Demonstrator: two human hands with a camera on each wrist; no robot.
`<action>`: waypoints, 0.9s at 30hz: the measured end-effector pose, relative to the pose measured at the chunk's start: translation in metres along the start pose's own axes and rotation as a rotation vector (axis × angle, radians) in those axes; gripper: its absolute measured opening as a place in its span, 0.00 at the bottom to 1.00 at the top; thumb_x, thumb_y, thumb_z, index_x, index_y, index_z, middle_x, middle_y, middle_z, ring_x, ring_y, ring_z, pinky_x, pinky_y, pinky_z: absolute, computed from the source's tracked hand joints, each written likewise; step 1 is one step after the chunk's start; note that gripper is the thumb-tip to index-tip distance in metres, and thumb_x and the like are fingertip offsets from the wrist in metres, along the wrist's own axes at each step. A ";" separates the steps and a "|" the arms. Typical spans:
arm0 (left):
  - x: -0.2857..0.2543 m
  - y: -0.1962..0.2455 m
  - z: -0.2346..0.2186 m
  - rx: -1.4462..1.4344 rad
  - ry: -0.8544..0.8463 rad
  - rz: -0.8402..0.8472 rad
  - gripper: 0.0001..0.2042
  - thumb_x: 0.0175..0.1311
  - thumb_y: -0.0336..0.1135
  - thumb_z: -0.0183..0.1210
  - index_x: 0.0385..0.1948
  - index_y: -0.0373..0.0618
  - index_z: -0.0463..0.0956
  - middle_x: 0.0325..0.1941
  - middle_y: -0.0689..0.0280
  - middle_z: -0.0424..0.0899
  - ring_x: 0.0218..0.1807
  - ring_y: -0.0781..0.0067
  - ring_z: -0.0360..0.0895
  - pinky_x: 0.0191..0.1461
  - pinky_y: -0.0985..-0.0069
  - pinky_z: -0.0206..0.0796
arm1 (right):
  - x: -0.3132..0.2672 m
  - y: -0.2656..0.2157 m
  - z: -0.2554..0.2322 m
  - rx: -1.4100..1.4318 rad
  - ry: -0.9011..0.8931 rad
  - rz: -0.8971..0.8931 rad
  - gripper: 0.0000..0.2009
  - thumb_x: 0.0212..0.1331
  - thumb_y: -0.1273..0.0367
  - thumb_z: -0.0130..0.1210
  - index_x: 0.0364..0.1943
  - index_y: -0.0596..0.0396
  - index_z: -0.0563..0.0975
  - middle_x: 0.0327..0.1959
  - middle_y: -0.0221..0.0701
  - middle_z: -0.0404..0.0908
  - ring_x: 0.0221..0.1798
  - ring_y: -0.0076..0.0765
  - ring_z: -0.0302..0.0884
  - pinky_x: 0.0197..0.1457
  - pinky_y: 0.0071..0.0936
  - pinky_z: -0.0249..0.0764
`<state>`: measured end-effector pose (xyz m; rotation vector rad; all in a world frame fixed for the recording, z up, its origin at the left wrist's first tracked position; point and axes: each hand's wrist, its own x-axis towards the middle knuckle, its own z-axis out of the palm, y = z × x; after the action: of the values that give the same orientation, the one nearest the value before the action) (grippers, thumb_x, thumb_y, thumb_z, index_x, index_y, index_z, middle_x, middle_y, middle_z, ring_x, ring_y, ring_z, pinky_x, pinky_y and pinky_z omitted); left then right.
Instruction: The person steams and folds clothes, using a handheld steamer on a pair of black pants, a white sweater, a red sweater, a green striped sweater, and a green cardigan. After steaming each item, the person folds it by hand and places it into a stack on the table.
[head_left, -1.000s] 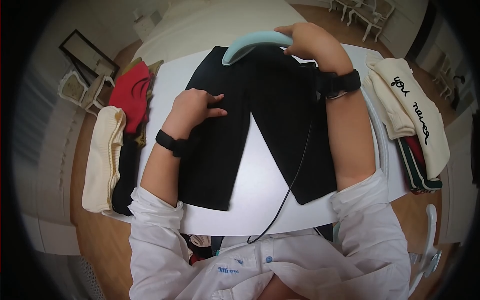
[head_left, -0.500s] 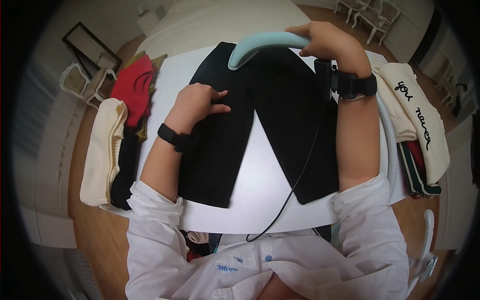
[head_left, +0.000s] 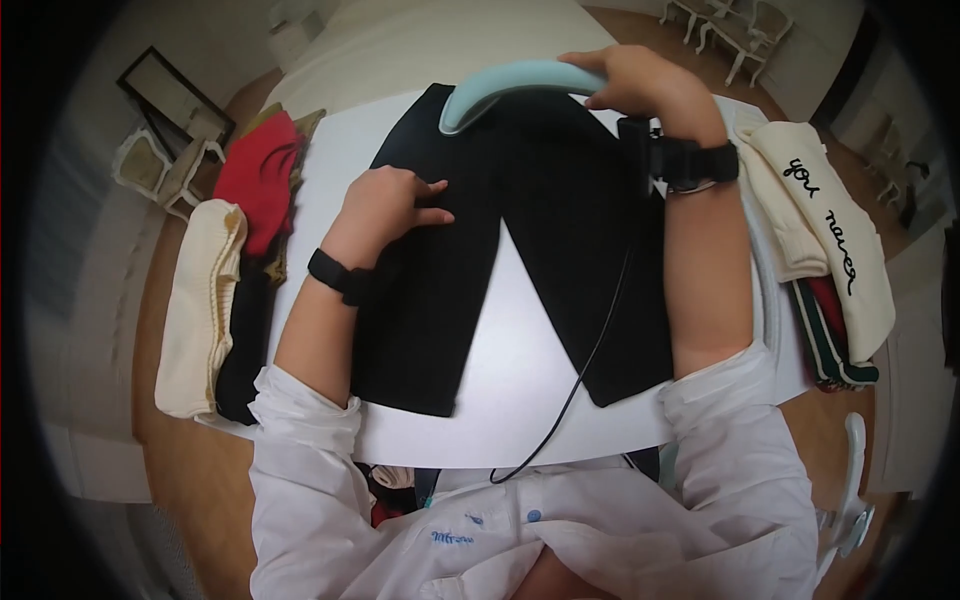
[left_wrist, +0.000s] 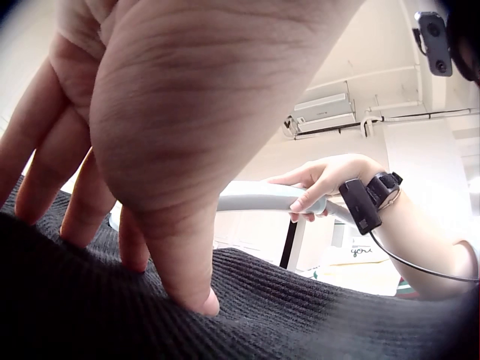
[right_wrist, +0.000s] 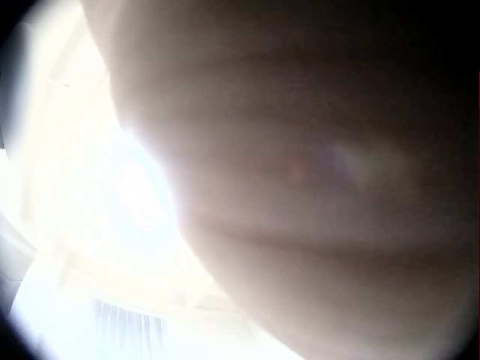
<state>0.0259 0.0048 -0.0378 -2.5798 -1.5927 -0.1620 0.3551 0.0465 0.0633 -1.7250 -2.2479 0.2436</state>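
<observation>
Seen from the head, a pair of black pants (head_left: pixel 425 320) lies flat across a white table (head_left: pixel 515 350), legs toward the person in a white shirt (head_left: pixel 400 530); the left hand (head_left: pixel 382 205), fingers loosely spread, rests on one leg, while the right hand (head_left: pixel 645 85) grips the end of a pale blue steamer (head_left: pixel 520 78) over the waist, though whether it touches the cloth cannot be told; at right, a folded cream sweater (head_left: pixel 845 240) carries black script that appears to read "you never"; at left sit a red garment (head_left: pixel 258 185) and a cream knit (head_left: pixel 195 310); blue stitching on the shirt is too small to read. In the left wrist view, the left hand's thumb tip presses the ribbed black cloth, fingers apart; beyond, the right hand holds the steamer, near lettering reading "you". In the right wrist view, blurred skin fills most of the frame, its grip impossible to tell.
</observation>
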 end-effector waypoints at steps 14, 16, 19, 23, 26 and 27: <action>0.004 -0.003 0.002 -0.086 -0.048 -0.039 0.23 0.57 0.59 0.71 0.49 0.57 0.90 0.37 0.56 0.89 0.43 0.51 0.85 0.48 0.59 0.76 | -0.066 0.008 -0.011 -0.487 0.318 -0.163 0.30 0.68 0.60 0.63 0.73 0.15 0.70 0.28 0.38 0.79 0.37 0.48 0.82 0.45 0.45 0.79; 0.004 -0.002 0.001 -0.078 -0.042 -0.046 0.23 0.57 0.59 0.71 0.49 0.57 0.90 0.37 0.56 0.89 0.43 0.51 0.85 0.48 0.60 0.76 | -0.080 0.010 -0.020 -0.550 0.188 -0.058 0.31 0.67 0.61 0.64 0.74 0.15 0.69 0.27 0.38 0.79 0.35 0.48 0.82 0.45 0.45 0.79; 0.007 -0.003 0.003 -0.058 -0.039 -0.043 0.24 0.56 0.62 0.71 0.47 0.57 0.91 0.35 0.58 0.89 0.42 0.53 0.86 0.46 0.60 0.77 | -0.088 0.016 -0.015 -0.486 0.158 -0.081 0.32 0.65 0.63 0.65 0.73 0.18 0.70 0.29 0.40 0.82 0.36 0.49 0.84 0.45 0.44 0.80; 0.006 -0.008 0.010 -0.067 0.006 -0.022 0.24 0.55 0.64 0.71 0.44 0.57 0.91 0.33 0.59 0.89 0.42 0.54 0.87 0.45 0.61 0.78 | -0.081 0.014 -0.006 -0.471 0.177 -0.112 0.37 0.59 0.71 0.69 0.73 0.25 0.70 0.35 0.43 0.86 0.40 0.51 0.85 0.45 0.46 0.80; 0.006 -0.009 0.012 -0.077 0.026 -0.013 0.25 0.55 0.64 0.71 0.44 0.57 0.91 0.33 0.59 0.89 0.41 0.54 0.87 0.45 0.61 0.78 | -0.062 0.009 0.000 -0.477 0.195 -0.114 0.38 0.56 0.76 0.66 0.72 0.28 0.73 0.36 0.44 0.86 0.41 0.52 0.85 0.46 0.47 0.80; 0.006 -0.009 0.012 -0.075 0.025 -0.012 0.25 0.55 0.65 0.70 0.44 0.57 0.91 0.33 0.59 0.89 0.41 0.53 0.87 0.45 0.61 0.78 | -0.056 0.008 0.002 -0.460 0.202 -0.109 0.37 0.54 0.80 0.62 0.70 0.31 0.75 0.36 0.45 0.86 0.42 0.54 0.85 0.47 0.47 0.81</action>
<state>0.0212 0.0155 -0.0481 -2.6130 -1.6249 -0.2592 0.3750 -0.0048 0.0515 -1.7251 -2.3582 -0.4869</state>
